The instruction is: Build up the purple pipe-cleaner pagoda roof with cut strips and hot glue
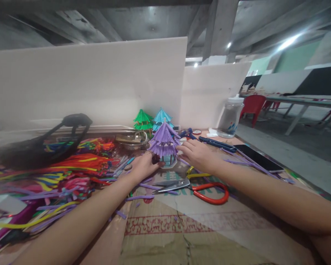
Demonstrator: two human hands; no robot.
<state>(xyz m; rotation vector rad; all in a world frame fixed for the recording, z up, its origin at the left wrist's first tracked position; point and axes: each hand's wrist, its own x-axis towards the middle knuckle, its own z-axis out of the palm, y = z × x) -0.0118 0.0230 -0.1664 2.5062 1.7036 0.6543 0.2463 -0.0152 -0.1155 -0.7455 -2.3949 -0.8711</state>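
A purple two-tiered model pavilion (pixel 164 141) stands upright at the middle of the cardboard-covered table. At its lower left, my left hand (pixel 145 166) has its fingers closed around a small dark red item (pixel 156 159) beside the base. My right hand (pixel 196 154) reaches to the right edge of the lower purple roof, its fingers bent together there; whether they grip the roof cannot be made out. Just behind are a green model (pixel 142 119) and a light blue model (pixel 162 117). Red-handled scissors (pixel 211 193) lie in front, with yellow-handled pliers (pixel 198 175) behind them.
Bundles of coloured strips (pixel 79 165) cover the left side, with a blurred black object (pixel 41 147) above them. A glass bowl (pixel 132 140) sits behind. Rightward are a blue glue gun (pixel 188 133), a dark blue cutter (pixel 217 144), a phone (pixel 257 158) and a clear bottle (pixel 230 117).
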